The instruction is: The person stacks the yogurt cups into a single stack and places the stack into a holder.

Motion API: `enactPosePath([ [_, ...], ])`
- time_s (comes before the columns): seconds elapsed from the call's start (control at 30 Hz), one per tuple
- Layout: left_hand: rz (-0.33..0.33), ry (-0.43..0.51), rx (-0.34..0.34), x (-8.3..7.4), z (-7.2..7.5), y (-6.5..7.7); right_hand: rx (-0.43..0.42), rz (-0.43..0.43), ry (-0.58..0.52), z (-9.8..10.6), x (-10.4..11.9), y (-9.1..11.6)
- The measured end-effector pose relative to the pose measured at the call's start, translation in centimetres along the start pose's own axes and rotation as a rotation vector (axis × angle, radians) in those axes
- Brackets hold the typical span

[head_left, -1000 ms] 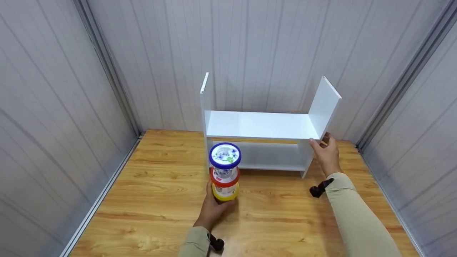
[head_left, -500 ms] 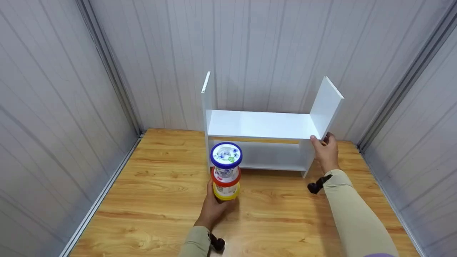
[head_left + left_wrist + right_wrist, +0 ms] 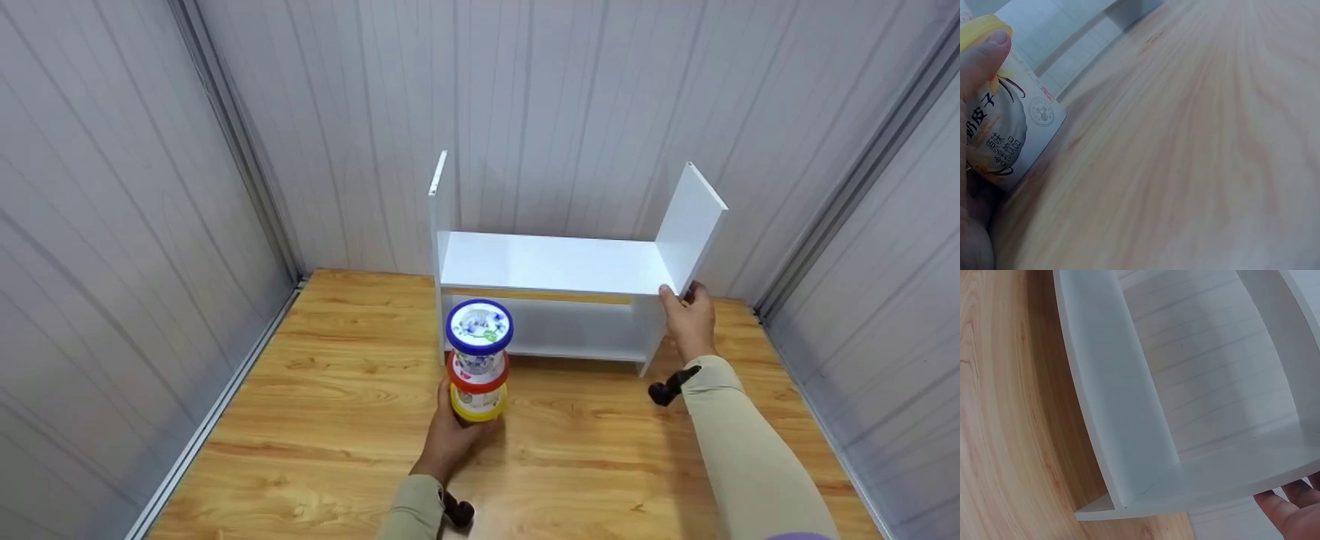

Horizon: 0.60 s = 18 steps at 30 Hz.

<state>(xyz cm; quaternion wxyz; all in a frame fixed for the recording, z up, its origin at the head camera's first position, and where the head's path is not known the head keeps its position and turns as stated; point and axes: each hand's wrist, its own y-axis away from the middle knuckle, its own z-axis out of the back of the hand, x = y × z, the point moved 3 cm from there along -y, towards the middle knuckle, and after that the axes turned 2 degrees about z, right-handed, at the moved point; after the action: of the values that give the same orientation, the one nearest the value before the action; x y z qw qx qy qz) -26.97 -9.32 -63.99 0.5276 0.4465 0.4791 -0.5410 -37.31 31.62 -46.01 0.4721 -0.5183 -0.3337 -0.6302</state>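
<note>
My left hand [image 3: 448, 442] holds the lowest of three stacked paper tubs. This yellow-lidded tub [image 3: 996, 132] has printed writing on its label, and my thumb lies against its lid in the left wrist view. Above it sit a red-lidded tub [image 3: 478, 381] and a blue-lidded tub [image 3: 480, 327] with a flower print on top. The stack stands in front of the left part of a white two-tier shelf [image 3: 555, 264]. My right hand [image 3: 691, 324] grips the shelf's right side panel near the upper board, thumb in front, fingers round the outer side.
The shelf stands on a wood-grain table [image 3: 360, 450] close to the pale back wall [image 3: 555, 112]. Side walls rise at left and right. At the lower right edge of the head view a purple rounded thing [image 3: 799, 536] shows.
The head view has shifted slightly, and a purple edge has come in at the bottom right. My right thumb has moved up a little at the shelf. The left hand's hold looks unchanged.
</note>
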Motion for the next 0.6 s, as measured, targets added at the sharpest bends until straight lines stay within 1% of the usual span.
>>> enactPosePath([
  [0.07, 0.006, -0.006, -0.002, 0.0, 0.0, -0.1, 0.007, -0.003, -0.003, 0.0, 0.0, 0.0],
  [0.23, 0.013, 0.019, -0.002, -0.5, -0.3, 0.0, 0.026, -0.017, -0.012, 0.1, 0.1, 0.2],
  [0.4, -0.009, 0.005, -0.011, -0.7, -0.6, -0.1, 0.017, 0.003, -0.025, 0.1, 0.0, 0.2],
  [0.6, 0.001, -0.004, 0.001, -0.8, -1.3, -0.4, 0.005, -0.004, -0.009, 0.1, 0.0, 0.2],
])
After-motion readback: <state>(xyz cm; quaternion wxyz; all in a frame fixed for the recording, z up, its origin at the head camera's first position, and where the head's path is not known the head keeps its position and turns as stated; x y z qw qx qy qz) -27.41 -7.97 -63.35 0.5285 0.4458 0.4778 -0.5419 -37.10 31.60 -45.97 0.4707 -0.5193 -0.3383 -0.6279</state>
